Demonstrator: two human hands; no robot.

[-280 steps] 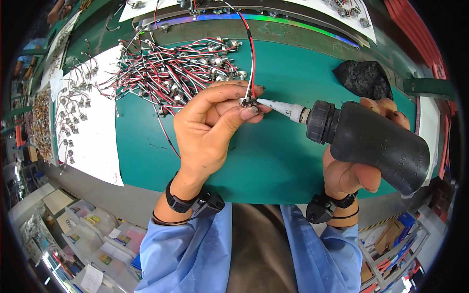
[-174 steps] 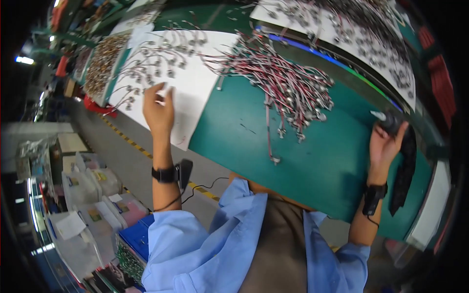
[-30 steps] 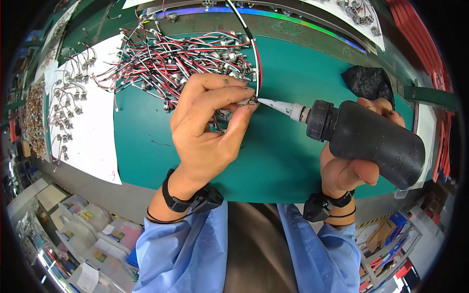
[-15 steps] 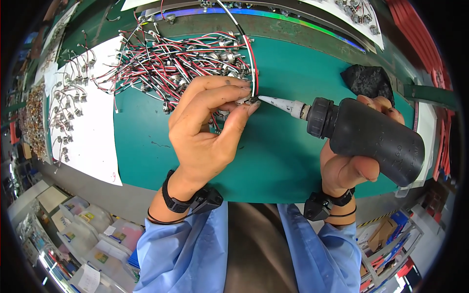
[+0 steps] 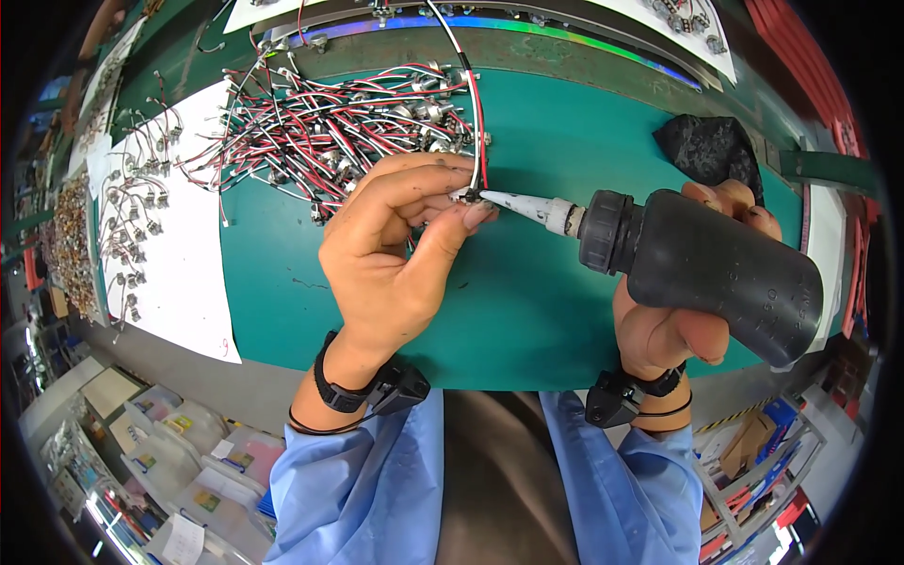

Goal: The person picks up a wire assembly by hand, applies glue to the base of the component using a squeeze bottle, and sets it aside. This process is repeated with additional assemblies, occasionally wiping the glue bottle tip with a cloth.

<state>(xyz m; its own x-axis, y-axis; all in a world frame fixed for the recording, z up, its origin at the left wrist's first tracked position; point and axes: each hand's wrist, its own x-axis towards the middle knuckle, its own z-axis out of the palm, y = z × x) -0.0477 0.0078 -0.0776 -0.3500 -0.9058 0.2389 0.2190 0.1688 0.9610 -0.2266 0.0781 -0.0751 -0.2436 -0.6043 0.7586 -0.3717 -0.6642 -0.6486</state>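
Note:
Between the thumb and fingers of my left hand [image 5: 381, 268] is pinched a small metal wired component [image 5: 465, 195], mostly covered by the fingertips. Its red, white and black wires [image 5: 476, 122] rise from it and arch toward the far edge. My right hand [image 5: 650, 330] wraps round a black squeeze bottle [image 5: 720, 268], tilted so that it points left. The bottle's pale tapered nozzle [image 5: 527, 206] meets the component at the base of the wires; whether the tip touches it or any liquid comes out, I cannot tell.
Beyond my left hand a pile of similar wired components [image 5: 330, 132] lies on the green mat [image 5: 527, 311]. More of them sit on a white sheet [image 5: 193, 282] at the left. A crumpled black cloth [image 5: 706, 151] lies at the far right, near a metal ledge [image 5: 565, 61].
My left hand with the component and the bottle's nozzle have both shifted slightly left. The nozzle tip stays at the base of the wires, and both grips are unchanged.

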